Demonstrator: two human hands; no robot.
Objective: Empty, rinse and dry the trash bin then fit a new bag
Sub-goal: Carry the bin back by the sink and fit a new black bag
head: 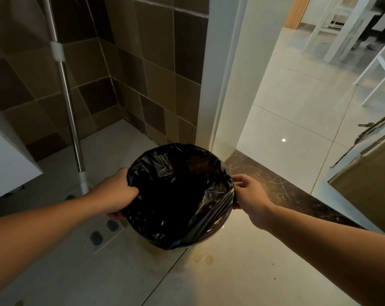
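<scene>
Black bin bag (178, 195) lines the trash bin (211, 234) at centre frame; left hand (118, 193) and right hand (249, 195) each have fingers gripping its rim, which should be stretched evenly.

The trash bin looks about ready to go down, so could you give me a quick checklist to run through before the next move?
1. Left hand grips the bin's rim, thumb inside over the black bag: ok.
2. Right hand holds the opposite rim: ok.
3. Bag folded over the rim all round: ok at far side and left; at the near right it is stretched in bands, cannot tell.
4. Bag interior empty: cannot tell, too dark.
5. Mop handle stands close beside the left hand: not ok, may be knocked.
6. Floor near the bin shows stains: not ok.
</scene>
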